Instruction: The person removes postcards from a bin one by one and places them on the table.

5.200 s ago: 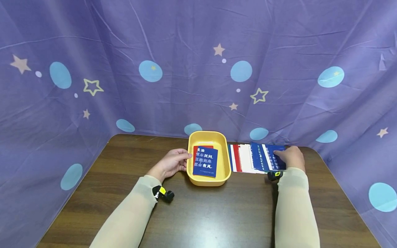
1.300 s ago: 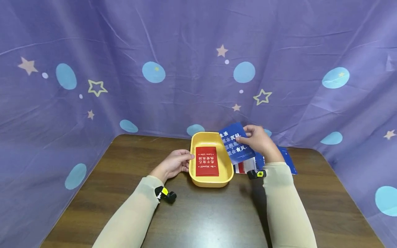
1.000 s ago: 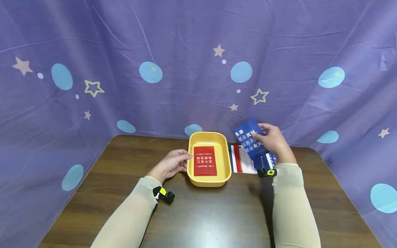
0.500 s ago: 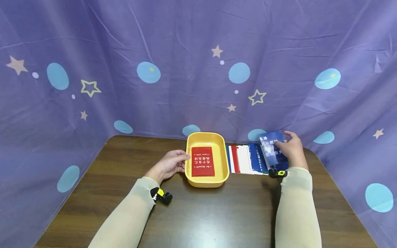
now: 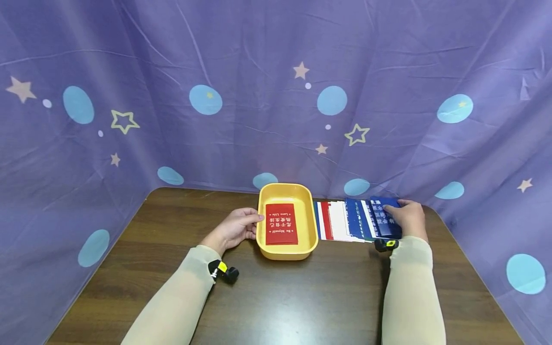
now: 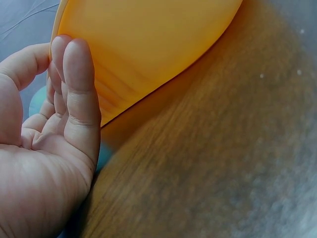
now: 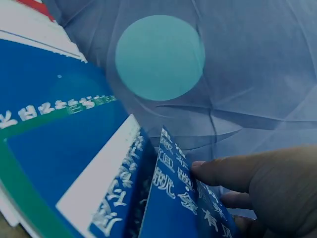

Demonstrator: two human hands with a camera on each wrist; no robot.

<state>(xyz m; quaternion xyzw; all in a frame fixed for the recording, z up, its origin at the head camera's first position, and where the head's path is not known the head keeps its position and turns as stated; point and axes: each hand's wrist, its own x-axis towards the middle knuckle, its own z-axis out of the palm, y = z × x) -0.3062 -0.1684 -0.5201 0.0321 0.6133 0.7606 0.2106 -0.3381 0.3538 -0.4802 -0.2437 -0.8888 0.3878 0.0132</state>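
Observation:
In the head view my left hand grips the left side of a yellow plastic tray, thumb at the rim; the left wrist view shows its fingers straight against the outer wall. A red card with white lettering lies inside the tray. At the right end of an overlapping row of cards, my right hand pinches a blue card with white characters. The right wrist view has this blue card tilted, its lower part beyond the frame, beside the fanned cards.
The row of white, red and blue cards lies just right of the tray on a brown wooden table. A purple curtain with stars and blue dots hangs close behind the table's back edge and along both sides.
About five seconds ago the blue card lay on the red one in the tray. My right hand has since carried it right and lowered it to the row's right end; my left hand stays at the tray.

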